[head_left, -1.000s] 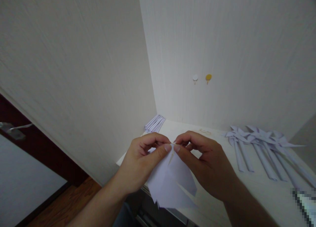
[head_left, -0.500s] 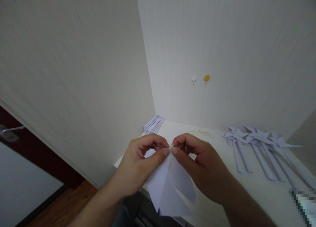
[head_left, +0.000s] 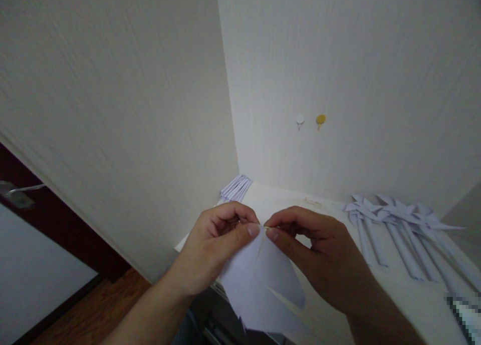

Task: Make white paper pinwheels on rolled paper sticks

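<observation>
My left hand and my right hand both pinch the top of a white cut sheet of paper, thumbs and forefingers close together near the middle. Between the fingertips a thin pale stick or pin runs sideways, too small to name for sure. The paper's pointed flaps hang down toward me over the front edge of the white table.
Several finished white paper pinwheels on paper sticks lie in a row at the right of the table. A stack of folded paper strips rests in the far corner against the wall. A white pin and a yellow pin sit in the wall.
My right hand has drawn slightly to the right, leaving a small gap between the thumbs where the thin stick shows. The paper flaps hang a little differently.
</observation>
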Motion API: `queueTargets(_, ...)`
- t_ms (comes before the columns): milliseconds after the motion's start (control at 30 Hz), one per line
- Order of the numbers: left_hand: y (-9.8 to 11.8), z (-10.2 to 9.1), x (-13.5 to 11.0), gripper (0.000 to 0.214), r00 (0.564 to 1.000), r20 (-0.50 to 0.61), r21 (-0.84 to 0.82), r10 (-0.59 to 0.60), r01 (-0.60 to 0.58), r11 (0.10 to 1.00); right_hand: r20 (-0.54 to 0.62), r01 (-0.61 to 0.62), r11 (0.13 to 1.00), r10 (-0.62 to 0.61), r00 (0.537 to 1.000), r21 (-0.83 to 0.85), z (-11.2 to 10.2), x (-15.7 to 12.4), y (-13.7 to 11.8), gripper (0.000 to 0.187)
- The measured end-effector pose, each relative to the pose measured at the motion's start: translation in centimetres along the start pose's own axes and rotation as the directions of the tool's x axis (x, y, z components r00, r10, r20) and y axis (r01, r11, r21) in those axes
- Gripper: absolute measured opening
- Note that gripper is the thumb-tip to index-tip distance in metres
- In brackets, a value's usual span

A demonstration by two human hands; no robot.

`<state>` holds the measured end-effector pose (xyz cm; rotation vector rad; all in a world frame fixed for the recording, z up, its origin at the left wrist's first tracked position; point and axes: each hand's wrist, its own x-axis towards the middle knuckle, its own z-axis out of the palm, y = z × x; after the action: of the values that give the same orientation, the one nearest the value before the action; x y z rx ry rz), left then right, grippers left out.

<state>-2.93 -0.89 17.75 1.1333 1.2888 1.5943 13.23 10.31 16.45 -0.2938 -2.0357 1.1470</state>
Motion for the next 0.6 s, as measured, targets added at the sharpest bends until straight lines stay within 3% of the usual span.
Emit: queueTargets(600, 0.26, -0.03, -0.26, 0.024, 1.000, -0.004, 0.012, -0.021, 0.021, 1.000, -0.003, 0.020, 0.999, -0.020, 1.000, -0.035, 0.17, 0.04, -0.31, 0.010)
